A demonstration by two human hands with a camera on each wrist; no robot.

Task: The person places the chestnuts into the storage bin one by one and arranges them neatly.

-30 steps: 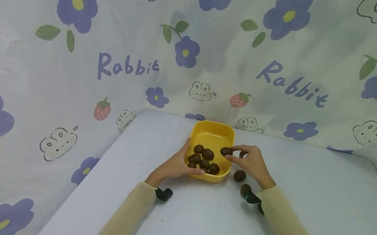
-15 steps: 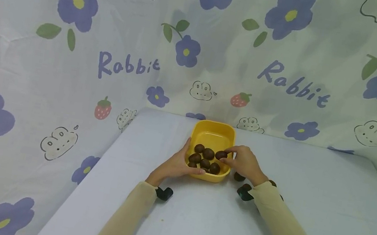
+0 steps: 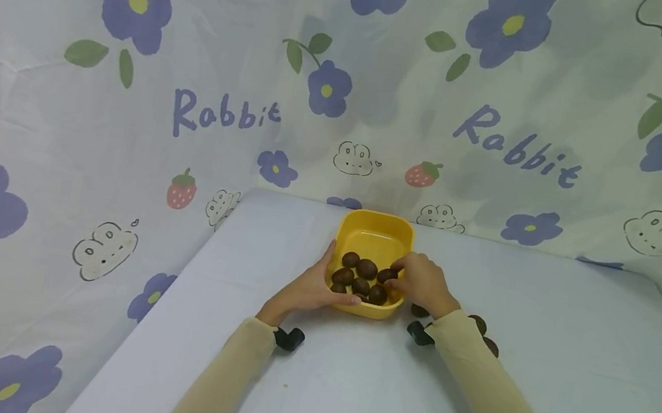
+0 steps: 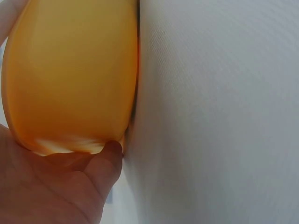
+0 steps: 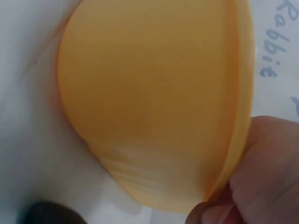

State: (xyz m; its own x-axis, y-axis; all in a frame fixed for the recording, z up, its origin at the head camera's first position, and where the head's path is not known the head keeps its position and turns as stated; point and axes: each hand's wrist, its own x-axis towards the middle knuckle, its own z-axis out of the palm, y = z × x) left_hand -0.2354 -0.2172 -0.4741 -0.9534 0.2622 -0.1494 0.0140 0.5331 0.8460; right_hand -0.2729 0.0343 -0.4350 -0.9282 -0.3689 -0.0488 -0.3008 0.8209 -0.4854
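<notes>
A yellow plastic container (image 3: 377, 221) stands on the white table with several dark brown, egg-shaped fruits (image 3: 366, 269) in its near half. My left hand (image 3: 310, 289) grips its near left corner, thumb along the front rim; the left wrist view shows the palm and a finger against the yellow wall (image 4: 74, 79). Reaching over the right rim, my right hand (image 3: 423, 281) pinches one brown egg-shaped fruit (image 3: 387, 275) low among the others. In the right wrist view, the curled fingers (image 5: 268, 168) lie at the container's rim (image 5: 245, 88), and that fruit is hidden behind the wall.
More brown fruits lie on the table right of the container, one (image 3: 420, 311) under the right wrist and others (image 3: 478, 324) beyond the right sleeve. Black wrist cameras (image 3: 289, 339) sit on both wrists. A patterned cloth (image 3: 382, 98) hangs behind the table's back edge.
My right hand has moved left and slightly lower into the container, bringing the pinched fruit down beside the others. Fruits right of the forearm have come into sight. My left hand has stayed put.
</notes>
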